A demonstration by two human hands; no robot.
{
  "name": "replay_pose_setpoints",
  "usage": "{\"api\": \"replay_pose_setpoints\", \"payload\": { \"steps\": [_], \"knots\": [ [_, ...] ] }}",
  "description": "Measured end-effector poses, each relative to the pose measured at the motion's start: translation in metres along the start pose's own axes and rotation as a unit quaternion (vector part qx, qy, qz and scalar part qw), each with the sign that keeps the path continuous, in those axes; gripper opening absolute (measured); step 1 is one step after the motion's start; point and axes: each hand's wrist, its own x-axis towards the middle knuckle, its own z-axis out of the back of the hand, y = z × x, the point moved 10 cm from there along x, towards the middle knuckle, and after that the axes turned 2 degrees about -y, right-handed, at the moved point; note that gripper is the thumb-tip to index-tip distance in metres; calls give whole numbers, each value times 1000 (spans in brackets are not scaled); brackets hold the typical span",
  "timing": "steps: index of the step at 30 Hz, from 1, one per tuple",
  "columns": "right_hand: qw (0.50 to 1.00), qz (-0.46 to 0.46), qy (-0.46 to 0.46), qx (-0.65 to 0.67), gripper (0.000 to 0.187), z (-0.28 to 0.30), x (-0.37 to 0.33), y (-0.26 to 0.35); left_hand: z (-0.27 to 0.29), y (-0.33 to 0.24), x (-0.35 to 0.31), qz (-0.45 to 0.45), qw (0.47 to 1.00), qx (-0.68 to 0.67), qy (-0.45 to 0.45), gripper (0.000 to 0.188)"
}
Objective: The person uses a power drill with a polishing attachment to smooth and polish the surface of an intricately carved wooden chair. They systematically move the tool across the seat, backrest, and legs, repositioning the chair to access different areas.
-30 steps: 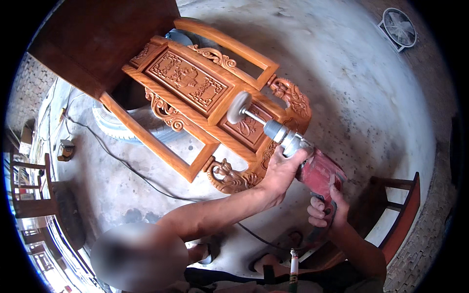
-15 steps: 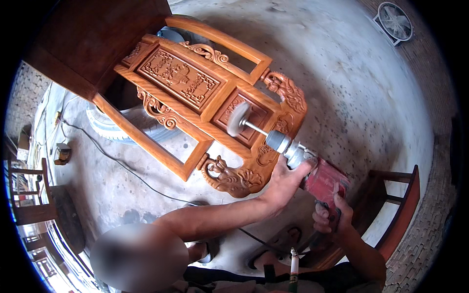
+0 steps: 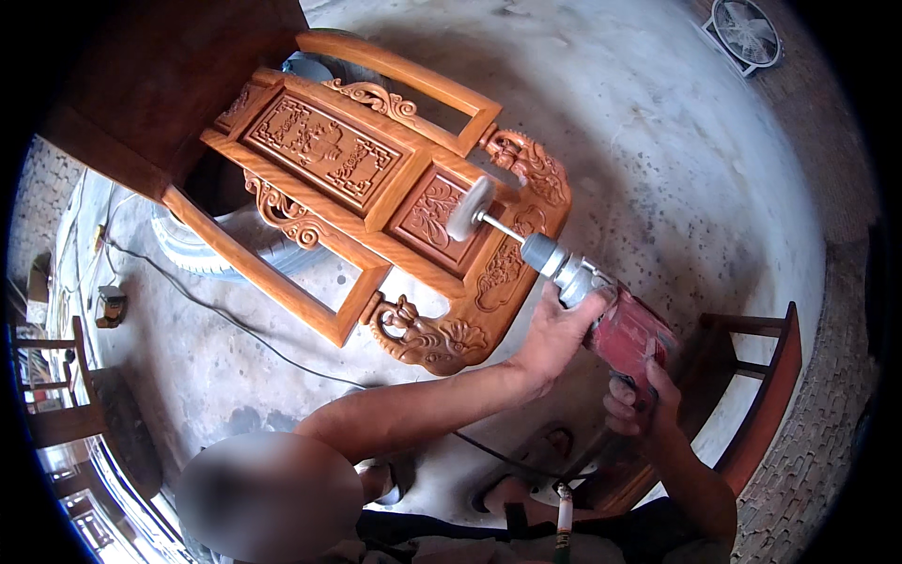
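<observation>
My two hands hold a red power drill (image 3: 631,334). The left hand (image 3: 556,334) is closed round its front, just behind the dark chuck (image 3: 545,254). At the rear, my right hand (image 3: 641,399) wraps its handle, with the index finger near the trigger area. A thin shaft runs from the chuck to a pale polishing wheel (image 3: 472,209). The wheel lies over the right edge of a small carved panel (image 3: 437,221) in the back of a brown wooden chair (image 3: 385,211). Whether it touches the wood I cannot tell. The chair lies tipped over, its carved top rail toward me.
A tyre (image 3: 202,246) lies under the chair. A dark cable (image 3: 272,352) crosses the concrete floor toward my feet. Reddish-brown wooden furniture (image 3: 766,404) stands at the right. A white fan (image 3: 745,36) is at the far right, and a small yellow-black object (image 3: 111,306) lies at the left.
The polishing wheel has moved from the middle of the small panel toward its right edge, nearer the top rail. The chair appears shifted left in view. Both hands keep their grip.
</observation>
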Motion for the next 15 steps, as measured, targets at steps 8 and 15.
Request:
{"api": "replay_pose_setpoints", "payload": {
  "steps": [8, 15],
  "knots": [
    [998, 35, -21, 41, 43, -2, 4, 9, -10, -8, 16, 5, 999, 7, 51, 65],
    [998, -13, 14, -62, 52, 16, -16, -6, 1, 24, -10, -25, 999, 21, 5, 56]
  ]
}}
